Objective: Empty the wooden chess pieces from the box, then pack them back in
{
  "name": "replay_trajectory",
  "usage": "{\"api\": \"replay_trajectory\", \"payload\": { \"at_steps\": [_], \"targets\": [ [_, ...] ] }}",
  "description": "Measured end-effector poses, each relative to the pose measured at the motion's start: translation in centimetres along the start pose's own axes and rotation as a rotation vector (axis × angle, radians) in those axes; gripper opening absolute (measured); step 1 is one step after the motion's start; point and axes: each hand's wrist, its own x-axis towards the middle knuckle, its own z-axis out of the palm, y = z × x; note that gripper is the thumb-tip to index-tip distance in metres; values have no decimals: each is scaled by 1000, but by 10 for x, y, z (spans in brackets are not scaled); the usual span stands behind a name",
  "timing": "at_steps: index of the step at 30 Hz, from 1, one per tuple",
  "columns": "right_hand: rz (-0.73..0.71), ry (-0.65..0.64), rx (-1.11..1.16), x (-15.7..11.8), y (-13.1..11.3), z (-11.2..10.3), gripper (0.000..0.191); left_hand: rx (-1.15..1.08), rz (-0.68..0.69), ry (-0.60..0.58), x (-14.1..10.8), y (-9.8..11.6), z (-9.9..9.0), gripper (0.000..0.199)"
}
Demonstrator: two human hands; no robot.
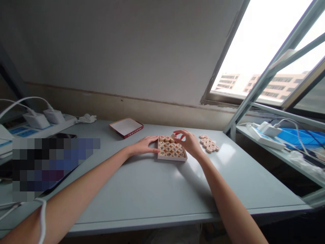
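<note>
Wooden round discs in square tray (shallow), right hand pinching one

near side: bare table, wide open
right: loose pieces just beside the box
back left: red lid, well apart

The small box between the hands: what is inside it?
The box holds round wooden game pieces in rows, marked red or black. The right hand covers its far right corner; anything under the pieces is hidden.
</note>
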Motion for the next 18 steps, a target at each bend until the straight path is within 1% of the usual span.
{"api": "replay_trajectory", "payload": {
  "at_steps": [1, 3, 7, 12, 15, 18],
  "targets": [
    [-60, -18, 28, 0, -6, 5, 20, 0, 5, -5, 0, 1, 0, 76],
    [-133, -42, 27, 0, -17, 17, 23, 7, 3, -12, 0, 3, 0, 76],
    [-185, -61, -31, -2, -27, 31, 27, 6, -29, -7, -1, 6, -1, 79],
    [-176, -16, -206, -5, -26, 30, 15, 23, -44, -14, -2, 8, -1, 78],
    [-212, -12, -237, -6, -27, 27, 12, 27, -56, -15, -2, 10, -1, 79],
    [-206, -27, -248, -6, -28, 26, 9, 26, -67, -23, -3, 13, -2, 80]
  ]
}}
